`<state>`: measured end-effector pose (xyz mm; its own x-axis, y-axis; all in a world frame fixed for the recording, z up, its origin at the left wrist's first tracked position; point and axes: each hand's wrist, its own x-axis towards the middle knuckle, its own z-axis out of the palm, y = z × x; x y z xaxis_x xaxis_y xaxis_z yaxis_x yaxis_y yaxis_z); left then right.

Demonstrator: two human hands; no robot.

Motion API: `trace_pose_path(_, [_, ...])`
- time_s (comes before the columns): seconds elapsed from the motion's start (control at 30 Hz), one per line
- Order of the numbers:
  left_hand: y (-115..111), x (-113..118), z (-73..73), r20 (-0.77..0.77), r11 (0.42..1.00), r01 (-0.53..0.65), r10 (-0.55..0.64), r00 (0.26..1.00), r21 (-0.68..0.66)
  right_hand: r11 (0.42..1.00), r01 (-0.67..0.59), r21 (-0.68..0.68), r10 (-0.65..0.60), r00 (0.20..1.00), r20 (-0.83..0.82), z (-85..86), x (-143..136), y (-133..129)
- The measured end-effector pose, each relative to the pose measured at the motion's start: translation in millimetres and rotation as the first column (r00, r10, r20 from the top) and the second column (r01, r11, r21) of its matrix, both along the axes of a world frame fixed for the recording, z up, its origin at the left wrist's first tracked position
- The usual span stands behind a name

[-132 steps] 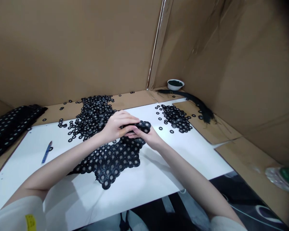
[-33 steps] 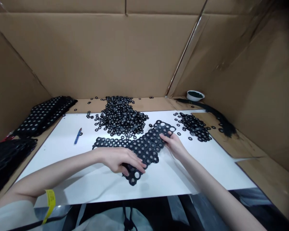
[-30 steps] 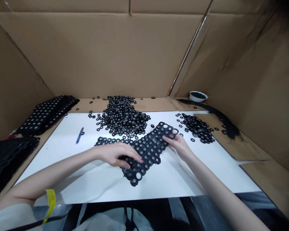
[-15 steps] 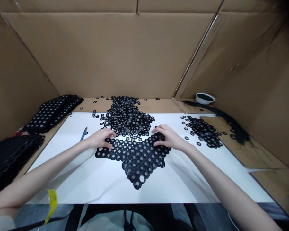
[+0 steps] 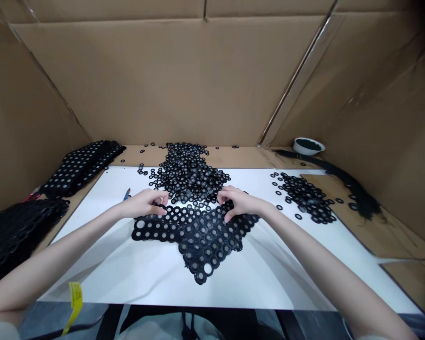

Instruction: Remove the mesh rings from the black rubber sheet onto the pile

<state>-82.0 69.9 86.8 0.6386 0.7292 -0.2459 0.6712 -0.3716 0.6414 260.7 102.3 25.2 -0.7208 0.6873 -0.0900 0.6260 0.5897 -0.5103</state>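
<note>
On the white board lies a black piece of joined rings [image 5: 201,238], a mesh with two arms spread sideways and a point toward me. My left hand [image 5: 147,203] pinches its upper left edge, thumb below and curled fingers above. At the upper right edge, my right hand [image 5: 239,202] is closed the same way, thumb and fingertips on the mesh. Both hands partly cover the edge. Just beyond the mesh, a large heap of loose black rings [image 5: 187,172] nearly touches its top edge.
A smaller ring pile [image 5: 308,198] lies to the right. Behind it are a white bowl [image 5: 318,150] with dark contents and a bundle of dark threads [image 5: 354,186]. Stacked dotted black pieces [image 5: 71,170] sit at left. A blue pen [image 5: 127,194] lies beyond my left wrist. Cardboard walls [image 5: 177,80] enclose the board.
The mesh's two arms have spread wider, the left one reaching further left and lower. My right hand has shifted left along the top edge. The view has tilted slightly.
</note>
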Motion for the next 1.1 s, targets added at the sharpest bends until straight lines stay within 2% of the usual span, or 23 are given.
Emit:
trace_pose_path(0.1, [-3,-15,24.4,0.037,0.998,-0.038,0.039,0.999,-0.045,1.000,0.009,0.005,-0.009,1.000,-0.024,0.8,-3,-3])
trace_pose_path(0.23, [-10,-46,62.7,0.069,0.992,-0.121,0.124,0.990,-0.041,0.999,0.033,0.001,-0.033,0.999,-0.039,-0.2,-3,-3])
trace_pose_path(0.3, [-15,-61,80.9,0.134,0.982,-0.190,0.191,0.972,-0.025,0.999,0.045,-0.005,-0.046,0.998,-0.047,1.2,-2,-4])
trace_pose_path(0.37, [-21,-71,96.4,0.209,0.981,-0.192,0.190,0.959,-0.010,0.998,0.057,-0.002,-0.057,0.996,-0.065,6.5,-4,-7])
trace_pose_path(0.43, [-26,-72,108.1,0.312,0.982,-0.182,0.157,0.937,0.052,0.998,0.068,0.009,-0.067,0.992,-0.103,16.1,-13,-18])
trace_pose_path(0.5, [-30,-62,115.3,0.423,0.979,-0.174,0.112,0.899,0.109,0.999,0.054,0.005,-0.052,0.986,-0.160,27.2,-31,-36])
trace_pose_path(0.53, [-32,-54,117.2,0.477,0.980,-0.154,0.076,0.876,0.126,0.999,-0.003,-0.042,-0.006,0.979,-0.202,31.9,-43,-48])
trace_pose_path(0.57, [-33,-43,118.1,0.519,0.979,-0.157,0.068,0.852,0.129,0.971,-0.126,-0.204,0.058,0.949,-0.310,35.0,-57,-59])
trace_pose_path(0.6, [-35,-32,118.2,0.561,0.982,-0.145,0.051,0.826,0.125,0.878,-0.307,-0.367,0.145,0.901,-0.409,36.4,-71,-71])
trace_pose_path(0.63, [-36,-20,117.7,0.616,0.988,-0.105,0.011,0.788,0.117,0.740,-0.487,-0.464,0.220,0.827,-0.518,35.8,-85,-81])
trace_pose_path(0.67, [-37,-8,116.7,0.657,0.989,-0.113,0.020,0.753,0.099,0.593,-0.634,-0.496,0.267,0.736,-0.622,33.7,-97,-89])
trace_pose_path(0.7, [-38,2,115.4,0.722,0.990,-0.100,-0.004,0.692,0.101,0.472,-0.720,-0.508,0.266,0.666,-0.697,30.5,-107,-95])
trace_pose_path(0.73, [-39,11,113.9,0.760,0.994,-0.049,-0.044,0.649,0.100,0.379,-0.781,-0.496,0.219,0.596,-0.773,27.0,-113,-99])
trace_pose_path(0.77, [-40,17,112.0,0.788,0.993,0.014,-0.099,0.608,0.114,0.341,-0.805,-0.485,0.120,0.550,-0.827,23.8,-116,-102])
trace_pose_path(0.8, [-41,21,109.4,0.806,0.990,0.067,-0.142,0.575,0.126,0.361,-0.800,-0.480,-0.020,0.508,-0.861,21.5,-115,-102])
trace_pose_path(0.87, [-43,23,100.9,0.803,0.984,0.156,-0.163,0.573,0.088,0.461,-0.734,-0.498,-0.335,0.376,-0.864,20.8,-104,-100])
trace_pose_path(0.93, [-45,21,85.1,0.753,0.980,0.189,-0.081,0.653,-0.059,0.551,-0.610,-0.569,-0.574,0.219,-0.789,24.4,-87,-96])
trace_pose_path(1.0, [-48,21,61.1,0.708,0.966,0.208,-0.038,0.706,-0.155,0.584,-0.451,-0.675,-0.715,0.108,-0.691,29.6,-71,-91])
trace_pose_path(1.03, [-50,22,46.8,0.673,0.933,0.230,0.016,0.739,-0.276,0.595,-0.358,-0.719,-0.754,0.059,-0.654,31.8,-65,-89])
trace_pose_path(1.07, [-53,25,31.8,0.649,0.871,0.281,0.057,0.758,-0.404,0.602,-0.264,-0.754,-0.777,0.027,-0.630,33.5,-62,-88])
trace_pose_path(1.1, [-56,28,17.0,0.612,0.826,0.324,0.032,0.790,-0.461,0.600,-0.179,-0.780,-0.789,0.024,-0.613,34.7,-60,-87])
